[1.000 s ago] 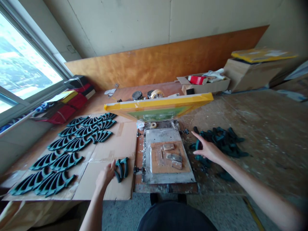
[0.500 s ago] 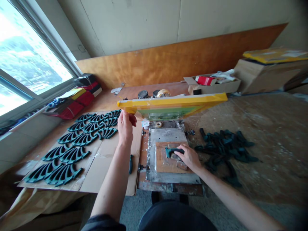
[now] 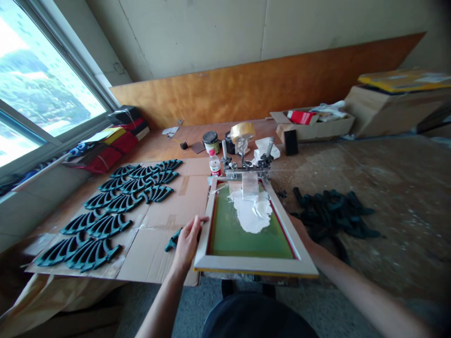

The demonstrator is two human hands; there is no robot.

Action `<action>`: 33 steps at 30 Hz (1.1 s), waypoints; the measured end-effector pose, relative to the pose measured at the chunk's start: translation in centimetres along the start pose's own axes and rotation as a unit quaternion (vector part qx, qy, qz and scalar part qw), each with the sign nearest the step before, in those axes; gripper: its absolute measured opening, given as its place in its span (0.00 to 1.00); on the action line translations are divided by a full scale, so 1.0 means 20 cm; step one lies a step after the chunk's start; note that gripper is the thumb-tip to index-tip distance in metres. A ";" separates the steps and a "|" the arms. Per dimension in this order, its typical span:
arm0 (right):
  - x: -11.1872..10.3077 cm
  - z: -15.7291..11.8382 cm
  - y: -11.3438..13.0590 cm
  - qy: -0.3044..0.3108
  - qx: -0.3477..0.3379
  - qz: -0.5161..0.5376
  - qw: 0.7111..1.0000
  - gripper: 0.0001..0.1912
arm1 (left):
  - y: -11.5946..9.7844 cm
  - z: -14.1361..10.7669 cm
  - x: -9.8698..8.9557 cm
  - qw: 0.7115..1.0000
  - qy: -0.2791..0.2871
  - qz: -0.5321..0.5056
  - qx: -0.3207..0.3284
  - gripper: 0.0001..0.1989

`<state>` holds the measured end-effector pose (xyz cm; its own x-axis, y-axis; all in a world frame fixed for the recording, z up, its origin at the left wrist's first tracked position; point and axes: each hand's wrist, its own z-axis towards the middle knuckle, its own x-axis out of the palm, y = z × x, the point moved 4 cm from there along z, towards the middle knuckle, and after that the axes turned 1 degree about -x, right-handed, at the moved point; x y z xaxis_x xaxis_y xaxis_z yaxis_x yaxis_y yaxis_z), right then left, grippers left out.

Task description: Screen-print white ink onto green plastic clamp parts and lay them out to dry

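Note:
A wooden screen frame with green mesh lies lowered, nearly flat, over the print base. White ink is spread at the far end of the mesh, below a squeegee. My left hand grips the frame's left rail, fingers on top. My right hand is at the frame's right rail, mostly hidden beneath it. One dark teal piece lies on the cardboard just left of my left hand.
Rows of teal curved pieces cover a cardboard sheet on the left. A heap of the same pieces lies to the right. Ink jars, a tape roll and boxes stand behind the hinge clamps.
The screen frame has swung down from raised to nearly flat, covering the base and the piece placed on it. My left hand came down with it; my right hand moved to its right edge.

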<state>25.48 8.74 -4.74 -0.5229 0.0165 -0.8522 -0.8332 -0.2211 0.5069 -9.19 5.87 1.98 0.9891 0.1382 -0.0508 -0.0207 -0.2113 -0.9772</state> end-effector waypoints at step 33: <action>0.01 -0.01 0.39 0.056 -0.324 -0.089 0.940 0.17 | 0.53 0.07 0.04 0.997 0.050 0.038 -0.053 0.32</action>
